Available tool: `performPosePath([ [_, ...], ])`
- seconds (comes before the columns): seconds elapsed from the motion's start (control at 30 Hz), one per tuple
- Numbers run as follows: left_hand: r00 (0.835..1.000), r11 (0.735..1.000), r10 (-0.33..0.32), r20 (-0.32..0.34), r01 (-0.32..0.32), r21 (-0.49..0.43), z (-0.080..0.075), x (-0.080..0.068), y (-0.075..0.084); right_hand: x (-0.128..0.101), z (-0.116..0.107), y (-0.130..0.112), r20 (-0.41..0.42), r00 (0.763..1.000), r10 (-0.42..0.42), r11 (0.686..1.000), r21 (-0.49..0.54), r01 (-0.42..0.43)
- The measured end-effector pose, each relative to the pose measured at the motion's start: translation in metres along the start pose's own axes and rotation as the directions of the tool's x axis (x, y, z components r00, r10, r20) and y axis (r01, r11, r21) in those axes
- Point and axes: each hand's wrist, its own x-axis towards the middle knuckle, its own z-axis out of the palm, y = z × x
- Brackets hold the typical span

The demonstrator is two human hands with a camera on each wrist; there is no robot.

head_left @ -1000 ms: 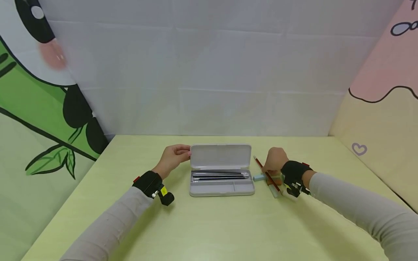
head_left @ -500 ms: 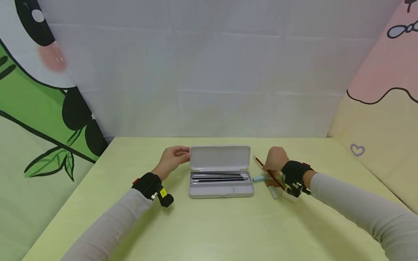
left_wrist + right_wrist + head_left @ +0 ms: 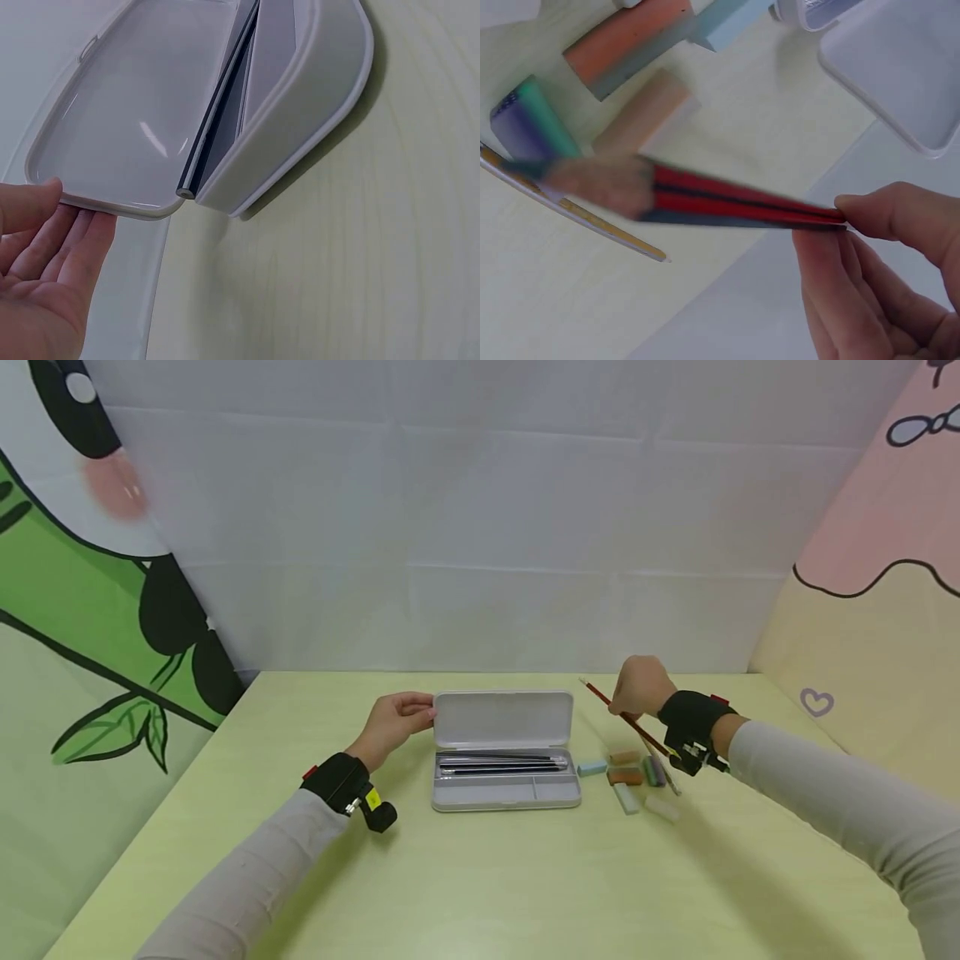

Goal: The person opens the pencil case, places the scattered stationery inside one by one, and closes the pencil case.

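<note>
Red pencil (image 3: pixel 712 196) up off blocks (image 3: pixel 625 777) since earlier frame, right hand (image 3: pixel 643 685) pinching it. Left hand (image 3: pixel 392 724) pinches case lid (image 3: pixel 502 720). Loose pinch might let pencil swivel.

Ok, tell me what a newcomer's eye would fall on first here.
Probably the red pencil pinched in the right hand, near the small coloured blocks on the table. Next, likely the open pencil case in the middle, dark pencils inside, its lid held by the left hand. The big cartoon backdrop at the left may also catch the eye.
</note>
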Motion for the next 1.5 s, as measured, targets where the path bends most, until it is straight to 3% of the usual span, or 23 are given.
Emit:
performPosePath([
  [0.1, 1.0, 1.0, 0.001, -0.001, -0.001, -0.002, 0.0, 0.0, 0.0, 0.042, 0.042, 0.065, -0.053, 0.997, -0.055, 0.999, 0.0, 0.055],
  [0.17, 1.0, 1.0, 0.0, -0.002, 0.0, -0.003, 0.0, 0.0, 0.0, 0.055, 0.049, 0.081, -0.049, 0.996, -0.078, 0.997, 0.017, 0.079],
  [0.2, 1.0, 1.0, 0.0, -0.001, 0.0, -0.003, 0.0, 0.0, 0.0, 0.043, 0.028, 0.052, -0.031, 0.996, -0.082, 0.996, 0.038, 0.083],
  [0.27, 1.0, 1.0, 0.0, -0.001, 0.0, -0.003, 0.001, -0.001, 0.001, 0.031, 0.005, 0.021, -0.045, 0.992, -0.119, 0.99, 0.064, 0.122],
  [0.4, 1.0, 1.0, 0.002, 0.002, -0.002, -0.008, 0.0, -0.001, 0.001, 0.029, -0.012, -0.006, -0.066, 0.987, -0.15, 0.985, 0.081, 0.155],
  [0.57, 1.0, 1.0, 0.007, -0.001, -0.007, -0.011, 0.0, -0.001, 0.001, -0.001, -0.061, -0.091, 0.011, 0.997, -0.072, 0.995, 0.073, 0.071],
  [0.67, 1.0, 1.0, 0.005, -0.004, -0.005, -0.004, -0.001, -0.001, 0.001, -0.011, -0.075, -0.124, 0.01, 0.998, -0.07, 0.996, 0.056, 0.069],
  [0.9, 1.0, 1.0, 0.007, -0.008, -0.007, 0.0, -0.001, -0.001, 0.001, -0.006, -0.074, -0.148, 0.001, 0.994, -0.109, 0.994, 0.024, 0.109],
  [1.13, 1.0, 1.0, 0.01, -0.006, -0.01, -0.005, -0.001, 0.0, 0.0, 0.0, -0.065, -0.162, 0.0, 0.98, -0.201, 0.98, 0.007, 0.201],
  [1.5, 1.0, 1.0, -0.003, -0.018, 0.003, -0.002, 0.001, 0.002, -0.003, -0.003, -0.042, -0.188, 0.089, 0.959, -0.269, 0.963, 0.022, 0.268],
])
